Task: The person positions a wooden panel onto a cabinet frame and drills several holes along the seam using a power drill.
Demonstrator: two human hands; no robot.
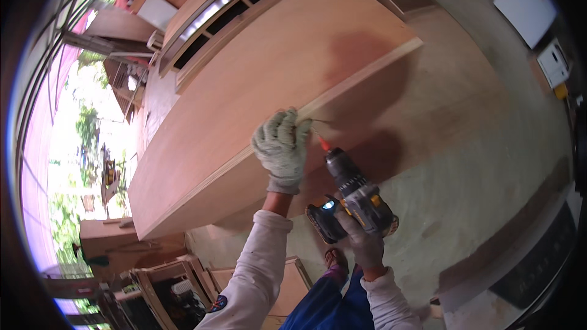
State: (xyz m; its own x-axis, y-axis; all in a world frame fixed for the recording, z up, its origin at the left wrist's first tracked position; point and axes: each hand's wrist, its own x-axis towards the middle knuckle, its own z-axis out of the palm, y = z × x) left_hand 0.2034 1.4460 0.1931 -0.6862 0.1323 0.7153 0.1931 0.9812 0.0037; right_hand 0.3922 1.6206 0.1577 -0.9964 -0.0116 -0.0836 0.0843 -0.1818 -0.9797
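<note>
A large wooden panel (257, 79) with a thick pale edge spans the middle of the head view. My left hand (280, 145), in a light knitted glove, is closed over that near edge, its fingers curled on top and the thumb side against the edge. Whether a small screw sits in the fingertips, I cannot make out. My right hand (367, 249), also gloved, grips a black and grey cordless drill (358, 192) with yellow parts. The drill's red-orange tip and thin bit point up-left, close to my left fingertips. A small light shines near its base.
A slatted wooden frame (244, 6) lies beyond the panel. Beneath the panel, a flat board (458, 67) extends to the right. Wooden frames (165, 293) stand at lower left. A white board (524, 3) is at upper right, and a dark panel (535, 263) at lower right.
</note>
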